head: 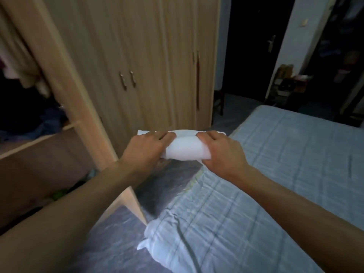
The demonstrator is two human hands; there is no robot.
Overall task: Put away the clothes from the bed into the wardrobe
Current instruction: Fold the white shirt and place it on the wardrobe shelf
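Observation:
A folded white garment hangs in the air between the bed and the wardrobe. My left hand grips its left end and my right hand grips its right end, fingers curled over the top. The wooden wardrobe fills the upper left; its leftmost door stands open. Inside, a shelf carries dark and blue clothes, and pale garments hang above. The bed, under a light blue checked cover, lies to the right.
A narrow strip of grey patterned floor runs between bed and wardrobe. The other wardrobe doors, with metal handles, are closed. A dark doorway opens at the back, with cluttered shelves at the far right.

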